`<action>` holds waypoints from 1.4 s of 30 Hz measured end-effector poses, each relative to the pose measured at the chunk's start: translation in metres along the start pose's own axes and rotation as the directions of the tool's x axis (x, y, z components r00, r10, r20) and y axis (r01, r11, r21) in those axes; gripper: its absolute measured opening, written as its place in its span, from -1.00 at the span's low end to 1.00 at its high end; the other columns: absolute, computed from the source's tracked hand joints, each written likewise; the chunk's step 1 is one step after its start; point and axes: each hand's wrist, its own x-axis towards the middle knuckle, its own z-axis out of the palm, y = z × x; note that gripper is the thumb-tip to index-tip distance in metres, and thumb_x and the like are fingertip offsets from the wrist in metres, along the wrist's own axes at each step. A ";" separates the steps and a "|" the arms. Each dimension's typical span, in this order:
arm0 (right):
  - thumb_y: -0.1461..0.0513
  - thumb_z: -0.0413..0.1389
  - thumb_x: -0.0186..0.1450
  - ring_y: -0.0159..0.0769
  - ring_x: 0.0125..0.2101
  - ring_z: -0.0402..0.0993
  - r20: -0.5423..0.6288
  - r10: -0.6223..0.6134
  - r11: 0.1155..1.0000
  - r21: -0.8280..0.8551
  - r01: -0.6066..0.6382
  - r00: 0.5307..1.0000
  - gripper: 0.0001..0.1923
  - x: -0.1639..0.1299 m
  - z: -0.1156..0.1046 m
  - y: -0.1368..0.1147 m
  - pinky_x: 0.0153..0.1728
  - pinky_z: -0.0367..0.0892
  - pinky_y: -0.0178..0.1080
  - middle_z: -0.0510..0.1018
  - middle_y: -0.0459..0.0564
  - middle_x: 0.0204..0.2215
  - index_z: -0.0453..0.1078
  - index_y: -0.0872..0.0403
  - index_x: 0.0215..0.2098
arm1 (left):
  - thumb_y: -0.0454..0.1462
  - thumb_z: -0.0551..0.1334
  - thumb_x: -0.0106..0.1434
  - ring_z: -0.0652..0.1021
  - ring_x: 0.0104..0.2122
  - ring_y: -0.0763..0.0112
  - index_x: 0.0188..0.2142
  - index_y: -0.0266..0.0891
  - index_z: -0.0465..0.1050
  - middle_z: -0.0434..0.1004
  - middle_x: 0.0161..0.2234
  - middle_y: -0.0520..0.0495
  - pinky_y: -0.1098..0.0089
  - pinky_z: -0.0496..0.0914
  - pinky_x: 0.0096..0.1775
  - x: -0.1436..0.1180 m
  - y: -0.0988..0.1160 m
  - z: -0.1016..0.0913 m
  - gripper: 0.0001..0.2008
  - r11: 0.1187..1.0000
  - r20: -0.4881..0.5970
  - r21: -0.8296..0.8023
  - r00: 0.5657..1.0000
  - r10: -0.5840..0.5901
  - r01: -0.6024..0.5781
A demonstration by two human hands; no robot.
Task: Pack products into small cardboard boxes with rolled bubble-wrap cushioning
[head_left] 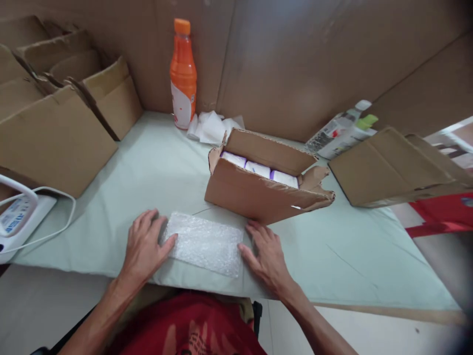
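A flat rectangle of bubble wrap [205, 244] lies on the pale green tabletop [318, 256] close to the near edge. At its left end rests my left hand [146, 241], fingers spread and the thumb on the wrap. My right hand [264, 254] lies at the other end, open, with its thumb at the wrap's edge and fingertips near a cardboard box. That open-topped brown box [251, 190] stands just beyond, with three white packets with purple edges [258, 169] visible inside. Neither hand grips anything.
An orange bottle [183, 74] and crumpled white tissue [212, 127] stand at the back. Several cardboard boxes [59, 133] fill the left side, with a white corded device [22, 222] before them. Bottles [343, 130] and another cardboard box [395, 167] are at the right.
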 end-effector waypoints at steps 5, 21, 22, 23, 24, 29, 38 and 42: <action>0.19 0.10 0.36 -0.08 -0.12 0.53 -0.023 0.023 0.984 0.174 -0.019 0.999 -0.90 0.003 0.020 -0.023 -0.12 0.41 -0.05 0.61 0.12 -0.12 0.40 0.05 -0.27 | -0.22 0.10 0.31 0.55 -0.04 0.04 -0.30 -0.20 0.45 0.60 -0.10 -0.23 0.08 0.46 -0.01 -0.018 0.016 0.013 -0.83 0.958 0.086 -0.262 0.992 -0.094 0.114; 0.21 0.18 0.26 -0.32 -0.40 0.45 -0.256 0.062 0.997 0.049 -0.052 0.965 -0.85 0.148 -0.184 0.036 -0.38 0.30 -0.29 0.59 -0.07 -0.36 0.48 0.06 -0.21 | -0.31 0.17 0.22 0.49 -0.41 0.37 0.01 -0.21 0.42 0.53 -0.37 0.00 0.39 0.35 -0.34 0.215 0.122 -0.092 -0.65 0.944 0.059 -0.289 0.982 0.181 -0.157; 0.23 0.17 0.24 -0.33 -0.41 0.44 -0.102 0.112 0.993 -0.022 -0.115 0.988 -0.88 0.154 -0.184 0.042 -0.40 0.25 -0.30 0.59 -0.08 -0.40 0.48 0.07 -0.25 | -0.34 0.15 0.20 0.49 -0.40 0.33 -0.06 -0.21 0.46 0.53 -0.37 -0.03 0.38 0.31 -0.37 0.229 0.127 -0.085 -0.69 0.967 0.178 -0.171 0.960 0.217 -0.187; 0.23 0.17 0.22 -0.32 -0.42 0.44 0.038 0.164 0.980 -0.116 -0.159 0.986 -0.89 0.159 -0.182 0.045 -0.42 0.20 -0.31 0.60 -0.07 -0.41 0.49 0.06 -0.28 | -0.36 0.14 0.18 0.49 -0.38 0.30 -0.12 -0.20 0.48 0.53 -0.37 -0.05 0.37 0.28 -0.38 0.239 0.133 -0.079 -0.73 0.972 0.298 -0.058 0.925 0.235 -0.228; 0.24 0.16 0.21 -0.30 -0.40 0.45 0.147 0.209 0.960 -0.218 -0.174 0.967 -0.89 0.162 -0.180 0.045 -0.43 0.16 -0.31 0.61 -0.06 -0.39 0.49 0.05 -0.29 | -0.38 0.13 0.16 0.50 -0.36 0.26 -0.19 -0.19 0.49 0.53 -0.36 -0.08 0.36 0.26 -0.40 0.247 0.138 -0.073 -0.75 0.961 0.401 0.035 0.885 0.238 -0.274; 0.26 0.15 0.19 -0.17 -0.29 0.52 0.461 0.246 0.874 -0.486 0.011 0.852 -0.86 0.177 -0.172 0.027 -0.47 0.07 -0.27 0.65 0.04 -0.30 0.52 0.04 -0.28 | -0.35 0.20 0.02 0.49 -0.43 0.25 -0.39 -0.16 0.48 0.54 -0.42 -0.06 0.35 0.21 -0.43 0.260 0.151 -0.059 -0.87 0.904 0.663 0.120 0.711 0.234 -0.409; 0.24 0.27 0.16 -0.23 -0.46 0.50 0.230 0.104 0.912 -0.409 -0.001 0.968 -0.85 0.164 -0.188 0.035 -0.42 0.14 -0.29 0.49 -0.05 -0.59 0.43 0.05 -0.52 | -0.09 0.16 0.19 0.48 -0.43 0.25 -0.30 -0.17 0.50 0.48 -0.46 -0.06 0.36 0.25 -0.38 0.249 0.144 -0.102 -0.75 0.900 0.430 0.235 0.870 0.243 -0.368; 0.31 0.20 0.19 -0.35 -0.49 0.47 0.294 -0.065 0.986 -0.125 0.106 0.954 -0.83 0.175 -0.175 0.049 -0.43 0.19 -0.33 0.54 -0.15 -0.59 0.49 -0.01 -0.55 | -0.03 0.06 0.28 0.38 -0.57 0.39 -0.50 -0.14 0.40 0.36 -0.57 0.02 0.41 0.18 -0.49 0.249 0.146 -0.087 -0.65 0.903 0.530 -0.173 0.736 0.421 -0.392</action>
